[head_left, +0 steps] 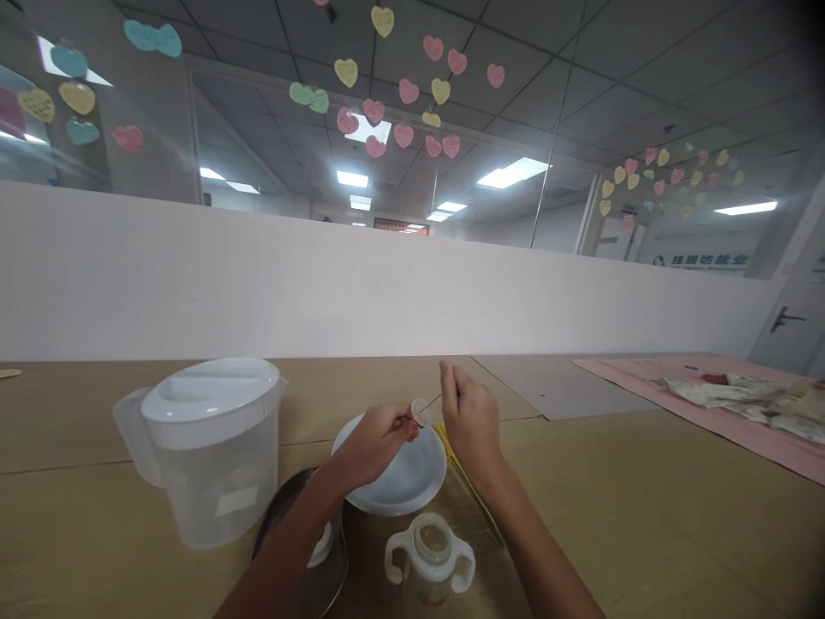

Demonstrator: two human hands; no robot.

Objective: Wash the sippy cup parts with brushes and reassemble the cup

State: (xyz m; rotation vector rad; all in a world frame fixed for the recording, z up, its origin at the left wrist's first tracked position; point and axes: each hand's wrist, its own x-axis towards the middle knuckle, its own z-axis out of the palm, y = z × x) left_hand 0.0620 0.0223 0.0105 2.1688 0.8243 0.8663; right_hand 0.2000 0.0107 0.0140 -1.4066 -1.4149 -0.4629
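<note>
I am pinching what looks like a teat (421,413) by its edge in my left hand (379,440), over the bowl (406,481), while my right hand (471,421), apart from it, is gripping a thin rod (431,402) reaching the teat; how deep, I cannot tell. To do this well, I should be keeping the rod in line, pressing lightly, and holding the rim firmly without squashing it.

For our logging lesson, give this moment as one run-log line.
left hand: holding translucent piece; right hand: holding thin rod, pointed at piece; two-handled bottle: upright, open; white bowl: beyond bottle
</note>
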